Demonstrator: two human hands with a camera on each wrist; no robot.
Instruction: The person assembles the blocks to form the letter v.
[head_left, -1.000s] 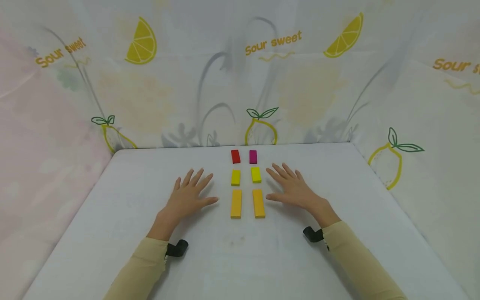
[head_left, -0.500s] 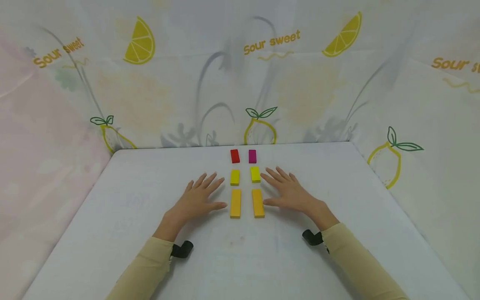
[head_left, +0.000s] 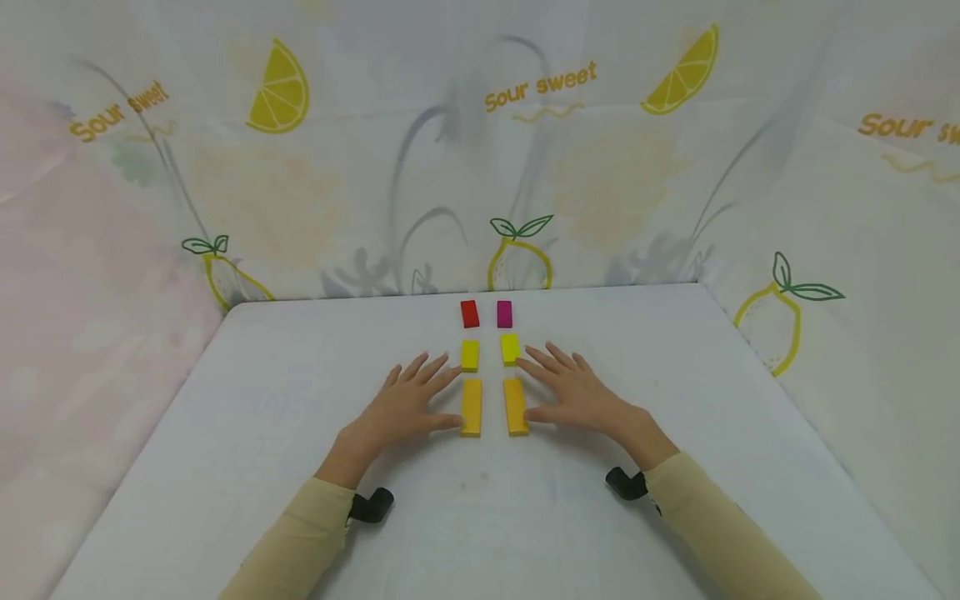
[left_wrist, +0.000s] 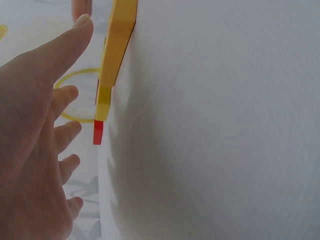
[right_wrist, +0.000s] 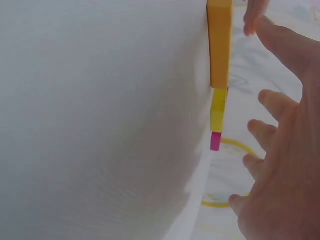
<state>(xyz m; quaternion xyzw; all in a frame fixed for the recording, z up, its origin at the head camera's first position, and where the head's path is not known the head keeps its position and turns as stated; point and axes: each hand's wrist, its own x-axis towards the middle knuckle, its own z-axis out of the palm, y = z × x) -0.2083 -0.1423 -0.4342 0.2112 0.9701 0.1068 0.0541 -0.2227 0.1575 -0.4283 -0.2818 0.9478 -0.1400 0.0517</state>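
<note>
Two orange blocks, a left one (head_left: 472,404) and a right one (head_left: 515,408), lie lengthwise side by side on the white table. Beyond them are a left yellow block (head_left: 470,356) and a right yellow block (head_left: 509,350), then a red block (head_left: 469,314) and a magenta block (head_left: 505,314). My left hand (head_left: 405,407) has spread fingers, its thumb overlapping the left orange block's edge in the head view. My right hand (head_left: 581,397) mirrors it, thumb at the right orange block's edge. Both wrist views show the hands above the tabletop, holding nothing.
A pale cloth backdrop (head_left: 300,192) printed with lemons and lettering rises behind and beside the table (head_left: 480,533). A black wrist-worn piece (head_left: 372,506) juts from the left sleeve, and another black piece (head_left: 625,483) from the right sleeve.
My left hand has moved right toward the blocks, and my right hand has shifted slightly left and nearer to me. The blocks have stayed in place.
</note>
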